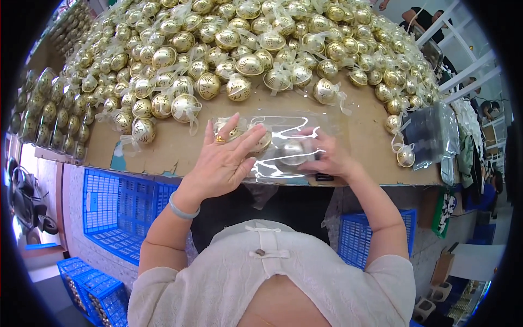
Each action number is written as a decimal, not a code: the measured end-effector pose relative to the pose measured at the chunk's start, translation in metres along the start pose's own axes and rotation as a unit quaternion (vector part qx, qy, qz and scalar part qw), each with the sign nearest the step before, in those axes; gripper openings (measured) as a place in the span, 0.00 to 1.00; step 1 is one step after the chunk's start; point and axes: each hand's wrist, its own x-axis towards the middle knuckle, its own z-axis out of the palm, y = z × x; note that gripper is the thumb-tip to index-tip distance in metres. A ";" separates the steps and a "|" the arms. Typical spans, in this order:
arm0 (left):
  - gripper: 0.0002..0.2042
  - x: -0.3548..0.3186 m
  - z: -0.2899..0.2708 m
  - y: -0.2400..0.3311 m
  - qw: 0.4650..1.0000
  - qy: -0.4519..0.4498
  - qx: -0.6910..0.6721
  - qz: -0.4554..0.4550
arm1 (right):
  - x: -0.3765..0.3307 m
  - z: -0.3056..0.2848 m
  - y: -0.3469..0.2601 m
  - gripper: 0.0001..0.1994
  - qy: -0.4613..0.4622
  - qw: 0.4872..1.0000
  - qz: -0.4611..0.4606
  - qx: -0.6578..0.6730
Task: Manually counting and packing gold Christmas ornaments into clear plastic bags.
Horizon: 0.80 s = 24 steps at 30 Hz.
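A clear plastic box (283, 121) lies at the near edge of the cardboard-covered table, with shiny glare along its sides. Inside or beneath the plastic, gold egg-shaped ornaments show; one gold ornament (293, 152) near the right hand is blurred. My left hand (226, 161) rests over the box's left end, fingers spread, partly covering another gold ornament (264, 143). At the other end, my right hand (333, 157) curls its fingers and thumb around the plastic from both sides. How much of the box is closed cannot be made out.
A big heap of gold ornaments (249, 64) with pale ribbons covers the far table. Filled clear boxes (49, 111) stand at the left, and flat plastic sheets (430, 133) lie at the right. Blue crates (117, 210) sit on the floor below. People are visible at the far right.
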 end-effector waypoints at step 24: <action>0.18 0.010 -0.005 0.017 0.996 -0.005 0.079 0.028 | -0.119 -0.079 0.023 0.23 0.451 0.664 0.368 -0.469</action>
